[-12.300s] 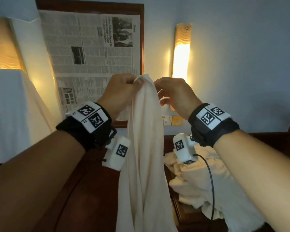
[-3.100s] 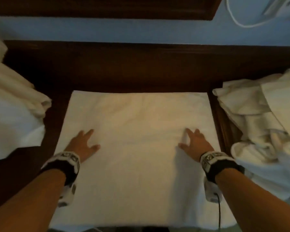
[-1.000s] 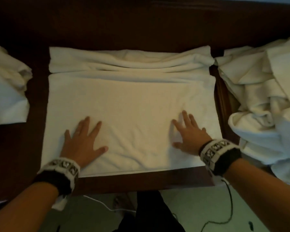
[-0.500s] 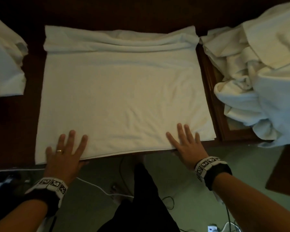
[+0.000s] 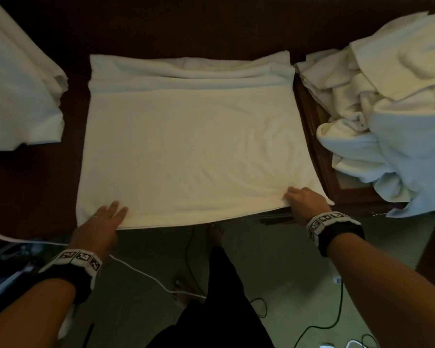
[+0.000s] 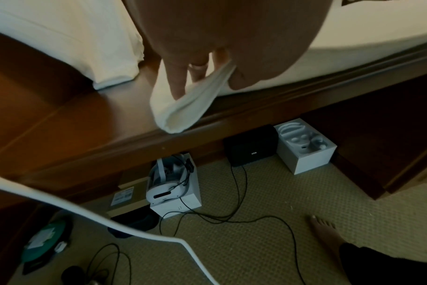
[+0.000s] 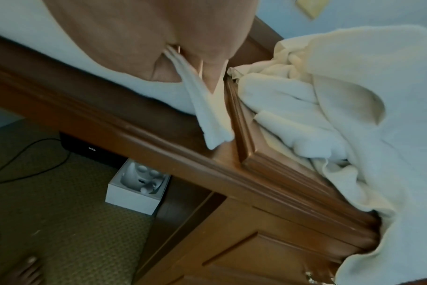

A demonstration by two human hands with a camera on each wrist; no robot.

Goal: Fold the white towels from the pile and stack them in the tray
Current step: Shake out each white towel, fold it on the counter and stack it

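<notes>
Both hands went from flat smoothing half a second ago to pinching: left hand [image 5: 99, 223] and right hand [image 5: 304, 200] each clamp a near corner of the towel [image 5: 191, 151] on the desk [image 5: 30, 187]. Next fold likely; pile [image 5: 392, 101] right, folded stack [image 5: 15, 96] left.

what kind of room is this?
Likely a hotel room or bedroom, not a lab: a dark wooden desk bearing a spread white towel, a crumpled pile of towels over a wooden tray, and patterned carpet strewn with cables.
</notes>
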